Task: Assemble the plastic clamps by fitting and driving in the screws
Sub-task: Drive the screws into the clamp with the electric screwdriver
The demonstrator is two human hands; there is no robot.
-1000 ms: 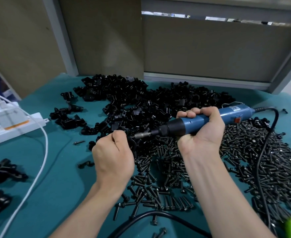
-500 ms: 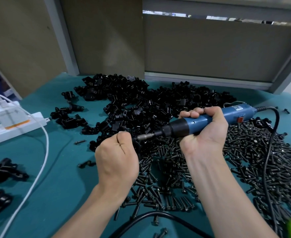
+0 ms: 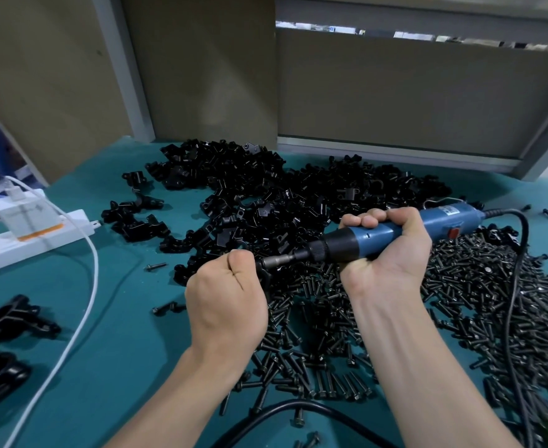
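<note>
Screw driven into a hand-held clamp

The left hand (image 3: 226,305) gripped a black clamp (image 3: 264,275) above the table (image 3: 120,318). The right hand (image 3: 385,253) curled its fingers (image 3: 368,219) round the blue screwdriver (image 3: 440,221), whose bit met the clamp.

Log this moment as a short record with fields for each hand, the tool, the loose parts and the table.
Left hand: grips a black clamp, mostly hidden in the fist
Right hand: grips the blue screwdriver, held roughly level
Tool tip: metal bit points left and meets the clamp at the left hand
Clamp pile: far middle of the table
Screw pile: right side, under and beyond the right hand
Table: teal surface; power strip and white cable at left
</note>
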